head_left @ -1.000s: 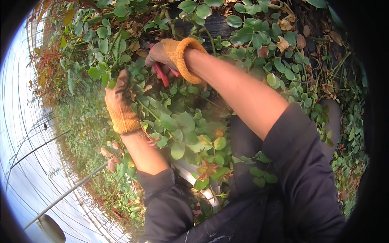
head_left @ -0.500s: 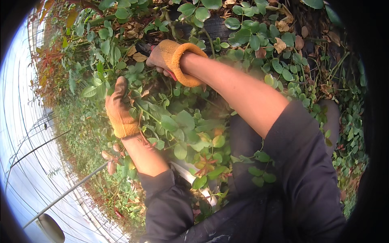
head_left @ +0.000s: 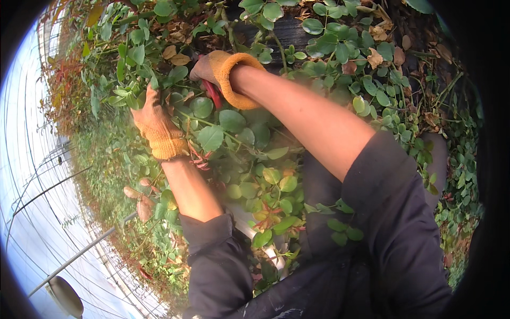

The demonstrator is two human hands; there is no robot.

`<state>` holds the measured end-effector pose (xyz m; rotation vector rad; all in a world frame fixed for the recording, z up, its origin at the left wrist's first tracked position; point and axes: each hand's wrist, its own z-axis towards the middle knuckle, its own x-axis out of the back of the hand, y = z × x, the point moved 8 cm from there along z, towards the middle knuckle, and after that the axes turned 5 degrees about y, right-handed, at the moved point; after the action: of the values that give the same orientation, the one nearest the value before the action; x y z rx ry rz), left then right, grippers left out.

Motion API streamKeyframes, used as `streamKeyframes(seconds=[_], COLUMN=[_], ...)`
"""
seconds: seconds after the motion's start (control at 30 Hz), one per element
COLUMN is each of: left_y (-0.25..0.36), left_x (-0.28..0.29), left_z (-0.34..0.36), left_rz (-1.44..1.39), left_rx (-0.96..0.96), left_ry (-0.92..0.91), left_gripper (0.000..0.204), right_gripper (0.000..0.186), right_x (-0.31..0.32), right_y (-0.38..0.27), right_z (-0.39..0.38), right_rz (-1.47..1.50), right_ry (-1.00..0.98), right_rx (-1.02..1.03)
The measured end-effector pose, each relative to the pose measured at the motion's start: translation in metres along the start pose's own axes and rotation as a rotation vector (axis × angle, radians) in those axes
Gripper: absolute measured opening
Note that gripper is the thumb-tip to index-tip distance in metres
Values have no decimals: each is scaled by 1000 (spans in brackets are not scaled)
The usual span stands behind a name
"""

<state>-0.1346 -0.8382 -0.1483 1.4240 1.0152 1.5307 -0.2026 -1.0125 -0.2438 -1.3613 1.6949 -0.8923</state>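
My left hand (head_left: pixel 155 123), in an orange-cuffed knit glove soiled brown over the fingers, is closed among the leaves with its thumb pointing up. A green leafy stem (head_left: pixel 126 99) shows at its fingertips; most of the fingers are behind foliage. Farther right and slightly higher, my right hand (head_left: pixel 210 68) wears a matching glove with a rolled cuff. It grips red-handled pruning shears (head_left: pixel 213 95), whose handle sticks out below the palm; the blades are hidden. Between the hands, a green stem with broad leaves (head_left: pixel 210 135) slants down to the right.
Dense leafy bushes (head_left: pixel 249 186) surround both forearms. Dry brown leaves (head_left: pixel 380 32) lie on dark sheeting (head_left: pixel 260 45) at the top. A white pipe-like piece (head_left: pixel 273 255) shows below my arms. At the left, a metal pole (head_left: pixel 79 260) carries a round dark object (head_left: pixel 65 297).
Both hands have shifted slightly up and left. The leaves between them have swung, and more of the red handle shows below my right hand.
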Motion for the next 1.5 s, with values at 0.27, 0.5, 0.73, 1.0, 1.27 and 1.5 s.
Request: streamKeyframes(seconds=[0.27,0.5,0.73,1.0,1.27,1.5], left_y=[2,-2,20,49,25,-1], left_x=[-8,3,7,-48,-138,-97], left_z=[10,8,-20,9,73,102], left_rz=[1148,1024,250,128,1022,441], left_rx=[-541,-363,-76,-295,-1440,-267], left_ry=[-380,-325,-70,-154,-285,-336], left_gripper=[20,20,36,45,32,31], right_gripper=[36,27,38,41,37,21], right_x=[-5,-11,-4,-27,-20,6], right_y=[-4,-8,10,-6,19,15], right_z=[-22,-20,-20,-7,27,-2], right_rz=[-358,-577,-349,-922,-609,-521], right_ry=[11,15,-46,61,215,148], right_rx=[57,155,99,473,313,269])
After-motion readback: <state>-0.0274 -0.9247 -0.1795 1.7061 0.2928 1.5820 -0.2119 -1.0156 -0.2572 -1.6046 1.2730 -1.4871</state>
